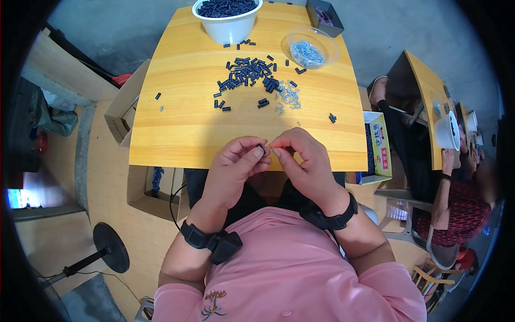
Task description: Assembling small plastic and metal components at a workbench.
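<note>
Just over the near edge of the wooden table (182, 123), my hands meet close together. My left hand (236, 163) is closed, pinching a small black tube-shaped piece (261, 147) between thumb and fingers. Right beside it, my right hand (303, 158) pinches thumb against forefinger; whatever tiny thing they hold is too small to name. Farther in on the table lies a loose pile of similar black pieces (248, 71). To its right is a scatter of small clear, shiny pieces (290, 96). A few black pieces (333, 118) lie apart at the right.
A white tub (228, 32) full of black pieces, a clear bowl (333, 56) of shiny pieces and a dark grey box (338, 31) stand at the far side. Cardboard boxes (119, 115) flank the table. Another person (456, 206) sits at a table on the right.
</note>
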Demonstrator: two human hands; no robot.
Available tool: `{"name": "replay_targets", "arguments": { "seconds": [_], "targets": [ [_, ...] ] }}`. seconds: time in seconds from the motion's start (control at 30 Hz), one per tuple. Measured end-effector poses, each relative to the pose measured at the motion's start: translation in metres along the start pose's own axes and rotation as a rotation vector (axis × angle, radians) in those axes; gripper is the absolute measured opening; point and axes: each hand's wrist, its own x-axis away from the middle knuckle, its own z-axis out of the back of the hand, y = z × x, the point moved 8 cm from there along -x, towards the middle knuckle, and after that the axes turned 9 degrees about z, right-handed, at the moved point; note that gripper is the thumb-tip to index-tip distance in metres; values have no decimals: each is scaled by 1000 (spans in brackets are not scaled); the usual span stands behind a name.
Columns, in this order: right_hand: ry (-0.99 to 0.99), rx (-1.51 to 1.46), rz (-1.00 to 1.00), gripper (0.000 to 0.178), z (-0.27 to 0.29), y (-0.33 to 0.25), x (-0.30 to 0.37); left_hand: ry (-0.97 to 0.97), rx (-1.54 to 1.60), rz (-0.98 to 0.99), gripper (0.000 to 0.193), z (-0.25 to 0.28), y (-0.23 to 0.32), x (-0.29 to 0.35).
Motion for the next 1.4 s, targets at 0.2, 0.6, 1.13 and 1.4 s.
{"name": "replay_targets", "arguments": {
  "seconds": [0.2, 0.6, 1.13, 1.4],
  "targets": [
    [-3, 46, 36, 7, 4, 0, 1, 16, -303, -165, 23, -1, 11, 2],
    [-37, 77, 86, 8, -4, -1, -2, 65, -475, -168, 17, -3, 9, -1],
    [-8, 78, 77, 9, -10, -2, -1, 53, 243, 83, 14, 13, -12, -4],
    [-26, 160, 151, 11, -11, -3, 4, 43, 156, 102, 13, 15, -26, -3]
  ]
}}
